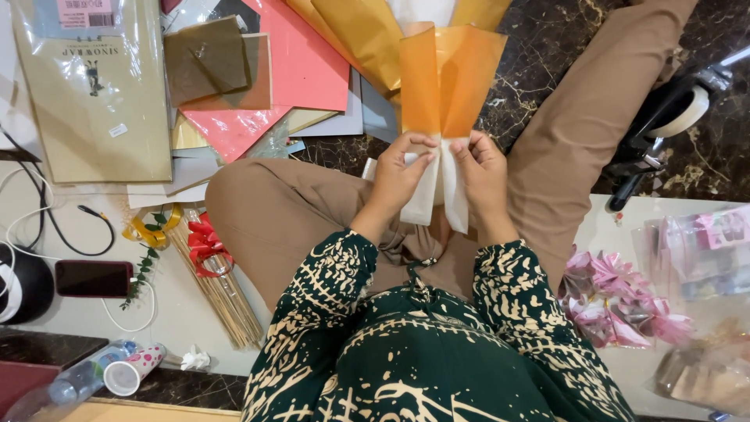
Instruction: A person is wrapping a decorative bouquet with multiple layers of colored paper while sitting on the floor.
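Orange-and-white wrapping sheet (445, 94) pinched mid-frame by left hand (400, 176) and right hand (483, 173), mid-pleat; likely tighter gathering at pinch next.

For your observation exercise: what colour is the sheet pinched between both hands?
Translucent orange sheet above, white below; head view.

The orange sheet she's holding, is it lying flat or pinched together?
Pinched together at the bottom: the left hand and right hand gather the orange sheet with white paper, while its top fans out.
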